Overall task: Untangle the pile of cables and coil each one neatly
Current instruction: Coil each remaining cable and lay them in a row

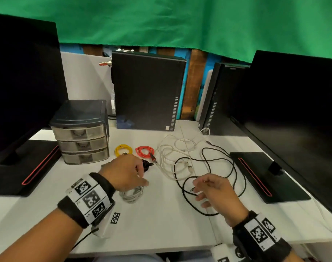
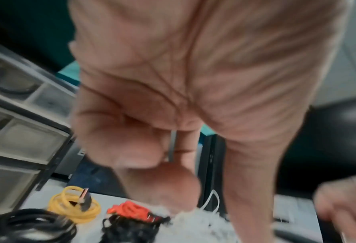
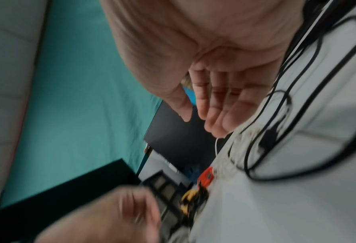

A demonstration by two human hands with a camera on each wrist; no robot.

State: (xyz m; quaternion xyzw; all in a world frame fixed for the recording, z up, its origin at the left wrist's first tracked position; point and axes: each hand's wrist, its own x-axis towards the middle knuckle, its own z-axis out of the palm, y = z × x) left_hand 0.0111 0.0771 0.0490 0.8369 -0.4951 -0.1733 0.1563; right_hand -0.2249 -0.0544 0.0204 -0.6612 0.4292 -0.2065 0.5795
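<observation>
A white cable coil (image 1: 132, 195) lies on the desk under my left hand (image 1: 136, 178). In the left wrist view its thumb and curled fingers (image 2: 162, 185) reach down to that coil (image 2: 195, 220), and whether they grip it is hidden. Behind sit a yellow coil (image 1: 117, 148), a red coil (image 1: 142, 147) and a black coil (image 1: 147, 164), half covered by the hand. My right hand (image 1: 201, 190) hovers with spread fingers (image 3: 210, 106) over a loose black cable (image 1: 235, 173), holding nothing. A loose white cable (image 1: 167, 154) lies tangled with the black one.
A small drawer unit (image 1: 82, 133) stands at the left behind the coils. Monitor bases flank the desk at the left (image 1: 29, 163) and right (image 1: 265, 176). A black computer tower (image 1: 148, 91) stands at the back. The desk's front edge (image 1: 142, 250) is near my wrists.
</observation>
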